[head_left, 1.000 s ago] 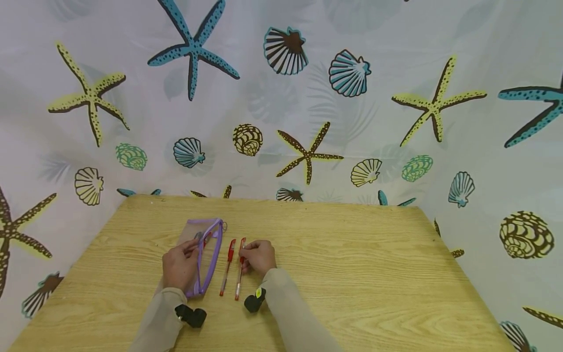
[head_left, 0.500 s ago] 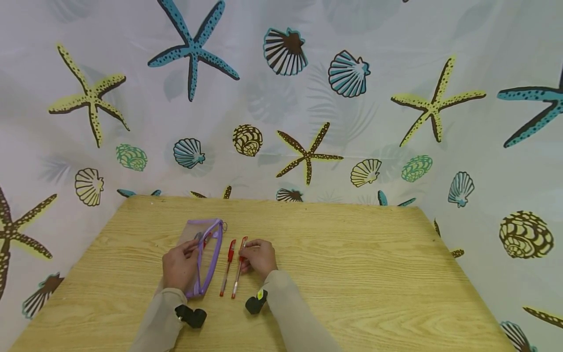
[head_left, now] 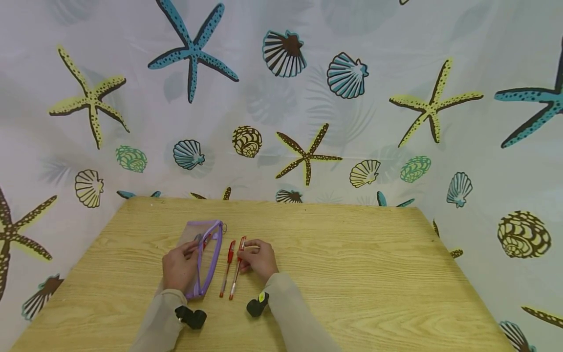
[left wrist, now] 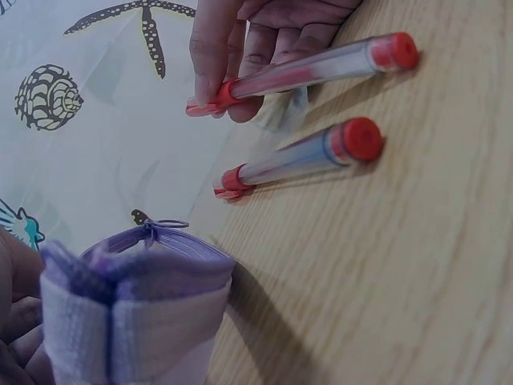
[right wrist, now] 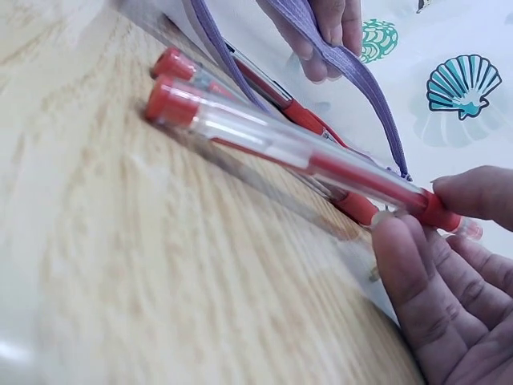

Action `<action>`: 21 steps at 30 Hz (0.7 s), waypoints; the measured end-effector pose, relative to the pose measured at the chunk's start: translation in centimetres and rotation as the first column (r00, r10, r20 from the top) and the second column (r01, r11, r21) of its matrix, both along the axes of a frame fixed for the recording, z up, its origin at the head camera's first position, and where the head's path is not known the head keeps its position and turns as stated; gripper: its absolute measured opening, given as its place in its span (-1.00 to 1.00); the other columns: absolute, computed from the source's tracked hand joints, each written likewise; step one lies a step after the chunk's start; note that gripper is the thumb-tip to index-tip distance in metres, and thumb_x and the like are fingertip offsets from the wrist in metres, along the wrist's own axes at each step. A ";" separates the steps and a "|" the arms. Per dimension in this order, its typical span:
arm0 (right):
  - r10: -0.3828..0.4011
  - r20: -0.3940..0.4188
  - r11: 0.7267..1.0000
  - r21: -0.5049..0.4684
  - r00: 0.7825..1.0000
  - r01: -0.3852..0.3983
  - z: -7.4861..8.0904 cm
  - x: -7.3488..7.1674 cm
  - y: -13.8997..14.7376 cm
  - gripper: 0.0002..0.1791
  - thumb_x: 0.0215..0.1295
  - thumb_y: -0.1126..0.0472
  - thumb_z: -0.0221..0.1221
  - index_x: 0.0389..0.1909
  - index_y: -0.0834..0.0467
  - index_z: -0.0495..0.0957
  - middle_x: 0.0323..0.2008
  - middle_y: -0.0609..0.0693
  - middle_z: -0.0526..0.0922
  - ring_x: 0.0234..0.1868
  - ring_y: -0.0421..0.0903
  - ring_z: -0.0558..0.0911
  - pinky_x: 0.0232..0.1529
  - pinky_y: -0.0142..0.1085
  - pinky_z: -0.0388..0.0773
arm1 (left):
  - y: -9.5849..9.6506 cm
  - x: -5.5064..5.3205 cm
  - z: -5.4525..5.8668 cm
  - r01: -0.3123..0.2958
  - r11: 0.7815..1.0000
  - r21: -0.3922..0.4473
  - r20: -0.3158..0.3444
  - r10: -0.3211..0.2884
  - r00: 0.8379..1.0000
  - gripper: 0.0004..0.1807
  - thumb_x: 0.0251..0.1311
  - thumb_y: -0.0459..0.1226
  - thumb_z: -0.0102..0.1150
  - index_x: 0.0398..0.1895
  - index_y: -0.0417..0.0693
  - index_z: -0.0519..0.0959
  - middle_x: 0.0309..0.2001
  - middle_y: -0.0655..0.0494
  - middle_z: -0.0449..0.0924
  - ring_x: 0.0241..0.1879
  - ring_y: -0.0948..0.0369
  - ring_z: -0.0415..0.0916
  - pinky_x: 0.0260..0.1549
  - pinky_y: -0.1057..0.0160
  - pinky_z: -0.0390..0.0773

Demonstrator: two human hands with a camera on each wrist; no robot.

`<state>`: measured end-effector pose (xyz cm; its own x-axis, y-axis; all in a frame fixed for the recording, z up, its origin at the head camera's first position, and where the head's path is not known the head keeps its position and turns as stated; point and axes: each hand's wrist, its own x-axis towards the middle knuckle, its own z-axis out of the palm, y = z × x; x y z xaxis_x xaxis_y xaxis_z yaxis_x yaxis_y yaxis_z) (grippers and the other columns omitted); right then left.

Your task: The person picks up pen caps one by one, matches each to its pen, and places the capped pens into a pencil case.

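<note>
My left hand (head_left: 179, 268) grips the near side of a clear pencil case (head_left: 214, 259) with purple zip edging, lying at the left of the table with its mouth apart. Inside it shows a red pen (right wrist: 304, 116) beside a dark, slim item that is hard to make out. To the right, my right hand (head_left: 260, 259) pinches a clear-barrelled red pen (right wrist: 280, 148) near its red grip between thumb and fingers. That pen looks raised slightly off the wood in the right wrist view. A second red pen (head_left: 226, 275) lies between it and the case.
The wooden table (head_left: 352, 274) stretches away to the right of the hands. Behind and beside it hangs a white curtain (head_left: 272, 107) printed with starfish and shells. A black wrist camera (head_left: 257, 304) sits on the right cuff, another camera (head_left: 191, 317) on the left.
The pen in my right hand has swung its lower end leftward, closer to the lying pen, and now slants more. My left hand and the pencil case stay where they were.
</note>
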<state>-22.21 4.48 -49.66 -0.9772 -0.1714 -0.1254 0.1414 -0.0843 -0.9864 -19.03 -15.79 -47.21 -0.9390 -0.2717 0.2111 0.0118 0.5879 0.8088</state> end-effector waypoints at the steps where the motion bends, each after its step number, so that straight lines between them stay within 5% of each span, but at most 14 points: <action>1: 0.002 -0.001 1.000 -0.002 1.000 -0.002 0.0 0.0 0.0 -0.64 0.22 0.38 0.25 0.04 0.35 0.48 -0.49 0.12 0.67 -0.68 -0.13 0.57 -0.57 -0.20 0.64 | 0.0 0.0 0.0 0.001 1.000 0.002 0.002 -0.001 1.000 -0.69 0.26 -0.40 0.11 0.04 -0.31 0.60 -0.12 -0.23 0.67 -0.15 -0.06 0.65 -0.21 0.05 0.63; 21: -0.021 0.007 0.999 -0.036 1.000 0.021 0.1 -0.3 0.0 -0.64 0.20 0.37 0.27 0.02 0.35 0.51 -0.39 0.20 0.70 -0.57 -0.09 0.67 -0.45 -0.17 0.67 | 0.1 0.1 0.1 -0.009 1.000 0.000 -0.003 0.009 1.000 -0.70 0.25 -0.41 0.11 0.03 -0.31 0.61 -0.13 -0.23 0.67 -0.17 -0.05 0.66 -0.22 0.06 0.63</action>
<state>-22.50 4.45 -49.60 -0.9798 -0.1554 -0.1258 0.1456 -0.1232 -0.9817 -18.97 -15.73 -47.14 -0.9358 -0.2805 0.2136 0.0085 0.5878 0.8090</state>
